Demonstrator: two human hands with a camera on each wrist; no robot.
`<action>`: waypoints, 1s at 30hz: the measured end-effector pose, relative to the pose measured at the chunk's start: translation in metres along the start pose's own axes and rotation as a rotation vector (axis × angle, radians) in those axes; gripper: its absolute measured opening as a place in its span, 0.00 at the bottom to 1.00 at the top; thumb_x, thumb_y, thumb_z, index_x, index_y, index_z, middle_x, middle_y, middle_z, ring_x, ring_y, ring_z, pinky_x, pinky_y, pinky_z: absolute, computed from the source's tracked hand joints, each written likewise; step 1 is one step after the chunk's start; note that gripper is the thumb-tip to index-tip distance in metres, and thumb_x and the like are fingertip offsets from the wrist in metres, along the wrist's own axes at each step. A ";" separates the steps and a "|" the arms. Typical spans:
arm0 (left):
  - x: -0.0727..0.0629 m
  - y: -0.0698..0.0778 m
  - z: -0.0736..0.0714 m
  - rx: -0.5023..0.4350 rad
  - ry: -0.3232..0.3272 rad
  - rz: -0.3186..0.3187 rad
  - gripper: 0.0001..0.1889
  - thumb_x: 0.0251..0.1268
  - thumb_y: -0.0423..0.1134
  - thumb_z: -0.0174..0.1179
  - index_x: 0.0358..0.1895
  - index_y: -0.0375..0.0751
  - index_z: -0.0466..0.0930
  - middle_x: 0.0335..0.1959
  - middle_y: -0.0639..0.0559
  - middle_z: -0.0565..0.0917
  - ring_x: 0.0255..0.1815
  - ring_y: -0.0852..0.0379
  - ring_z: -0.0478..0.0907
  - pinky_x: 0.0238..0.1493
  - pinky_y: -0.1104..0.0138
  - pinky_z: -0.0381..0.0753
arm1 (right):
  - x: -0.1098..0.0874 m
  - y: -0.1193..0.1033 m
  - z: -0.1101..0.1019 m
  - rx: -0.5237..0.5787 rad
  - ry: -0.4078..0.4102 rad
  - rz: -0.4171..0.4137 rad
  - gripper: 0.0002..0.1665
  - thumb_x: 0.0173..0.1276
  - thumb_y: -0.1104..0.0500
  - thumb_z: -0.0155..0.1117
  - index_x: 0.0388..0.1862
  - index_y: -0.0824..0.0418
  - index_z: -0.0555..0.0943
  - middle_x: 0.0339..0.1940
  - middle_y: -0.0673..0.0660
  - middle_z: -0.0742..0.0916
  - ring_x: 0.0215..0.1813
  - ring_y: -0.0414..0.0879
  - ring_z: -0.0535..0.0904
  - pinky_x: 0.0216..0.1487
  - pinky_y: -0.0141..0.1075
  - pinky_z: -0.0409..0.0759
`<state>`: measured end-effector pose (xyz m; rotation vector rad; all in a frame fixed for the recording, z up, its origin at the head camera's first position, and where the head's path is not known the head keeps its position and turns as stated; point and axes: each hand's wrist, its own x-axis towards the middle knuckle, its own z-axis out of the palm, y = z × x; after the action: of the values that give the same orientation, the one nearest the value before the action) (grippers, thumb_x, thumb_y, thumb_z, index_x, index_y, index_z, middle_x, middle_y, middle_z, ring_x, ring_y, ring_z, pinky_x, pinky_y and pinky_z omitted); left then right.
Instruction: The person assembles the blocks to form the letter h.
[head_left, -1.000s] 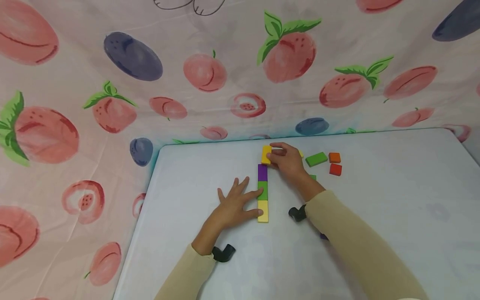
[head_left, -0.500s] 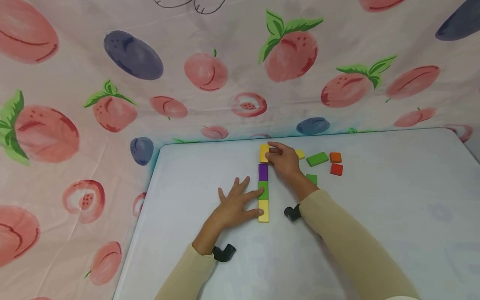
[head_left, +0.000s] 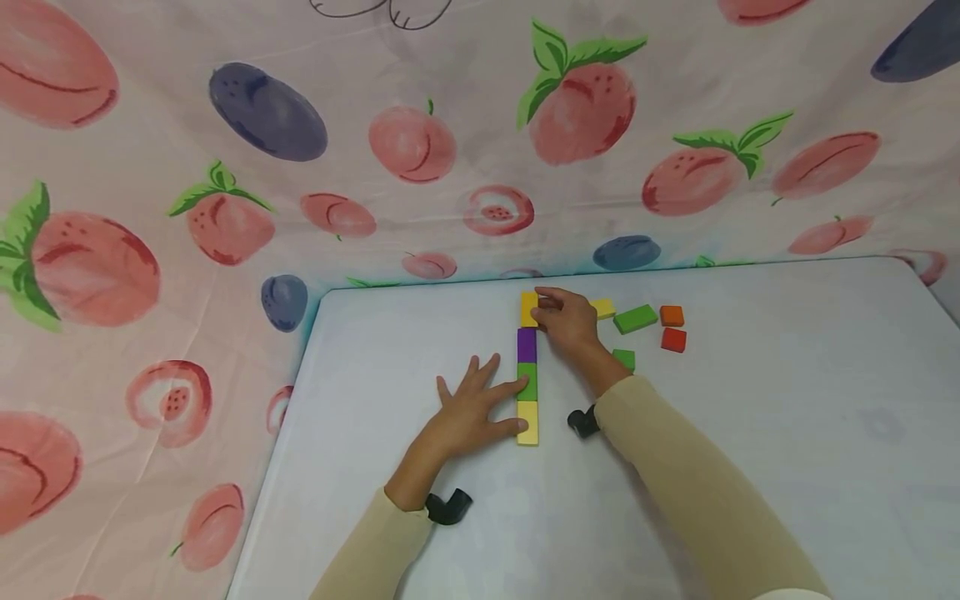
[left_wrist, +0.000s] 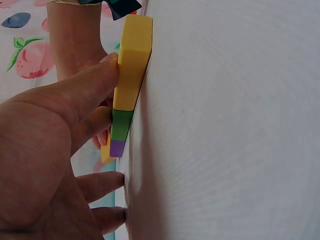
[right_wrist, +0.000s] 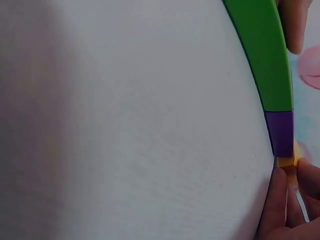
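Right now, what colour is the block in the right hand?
Yellow; the head view best shows that block in the right hand.

Purple block common to all views

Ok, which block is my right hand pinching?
The yellow block just beyond the purple block; it alone is in the right hand's grip.

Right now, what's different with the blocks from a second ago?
The right hand moved a little left, bringing the yellow block it pinches more in line with the purple block. Neither hand let anything go. The left hand stayed touching the pale yellow block and its green neighbour.
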<state>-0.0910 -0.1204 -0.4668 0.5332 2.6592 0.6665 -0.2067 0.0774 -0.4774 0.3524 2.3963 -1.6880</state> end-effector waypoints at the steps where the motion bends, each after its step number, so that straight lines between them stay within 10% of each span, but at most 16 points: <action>1: 0.000 0.000 0.000 0.000 -0.001 -0.001 0.33 0.65 0.63 0.64 0.74 0.70 0.70 0.85 0.47 0.51 0.86 0.36 0.38 0.68 0.20 0.31 | 0.001 0.000 0.000 -0.005 -0.001 -0.001 0.26 0.75 0.59 0.65 0.70 0.51 0.78 0.63 0.59 0.85 0.60 0.53 0.85 0.59 0.43 0.84; 30: 0.002 -0.001 0.002 0.019 -0.009 -0.011 0.33 0.65 0.64 0.64 0.74 0.71 0.69 0.85 0.47 0.51 0.86 0.36 0.38 0.68 0.20 0.32 | 0.002 0.000 -0.002 -0.196 -0.034 -0.049 0.25 0.75 0.55 0.66 0.69 0.51 0.79 0.64 0.56 0.85 0.63 0.53 0.82 0.66 0.45 0.79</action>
<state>-0.0923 -0.1195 -0.4694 0.5251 2.6610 0.6350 -0.2090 0.0795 -0.4775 0.2341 2.5369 -1.4488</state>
